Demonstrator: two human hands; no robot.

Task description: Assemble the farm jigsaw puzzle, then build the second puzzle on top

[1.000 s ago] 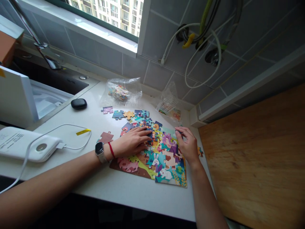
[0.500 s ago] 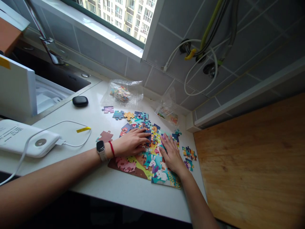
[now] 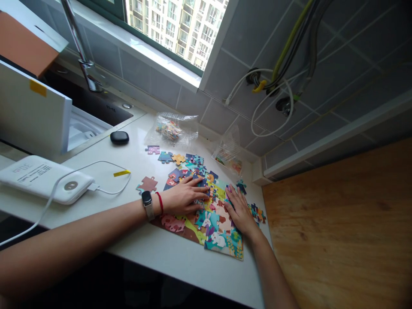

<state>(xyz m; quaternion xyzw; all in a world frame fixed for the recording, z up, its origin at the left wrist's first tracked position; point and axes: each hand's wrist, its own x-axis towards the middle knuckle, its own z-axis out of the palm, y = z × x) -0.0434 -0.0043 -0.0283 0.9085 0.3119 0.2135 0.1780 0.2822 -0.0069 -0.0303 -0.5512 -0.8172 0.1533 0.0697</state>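
A colourful jigsaw puzzle (image 3: 210, 219) with rabbits and other animals lies partly joined on the white counter. My left hand (image 3: 185, 196) rests flat on its left and middle part, fingers spread. Along the puzzle's right edge lies my right hand (image 3: 238, 210), palm down with fingers stretched out. Neither hand grips a piece, and both cover part of the picture. Loose pieces surround the puzzle: a brown piece (image 3: 148, 183) at left, a purple piece (image 3: 152, 149) and an orange piece (image 3: 178, 159) beyond, and a small cluster (image 3: 258, 213) at right.
Behind the puzzle are a clear bag of pieces (image 3: 170, 129) and another clear plastic bag (image 3: 228, 152). At left lie a black case (image 3: 119, 137) and a white power bank (image 3: 45, 178) with its cable. A sink (image 3: 106, 107) and a wooden board (image 3: 334, 223) flank the counter.
The view has shifted a little. My right hand has slid slightly right across the puzzle, uncovering more of its middle. My left hand stays flat in nearly the same place.
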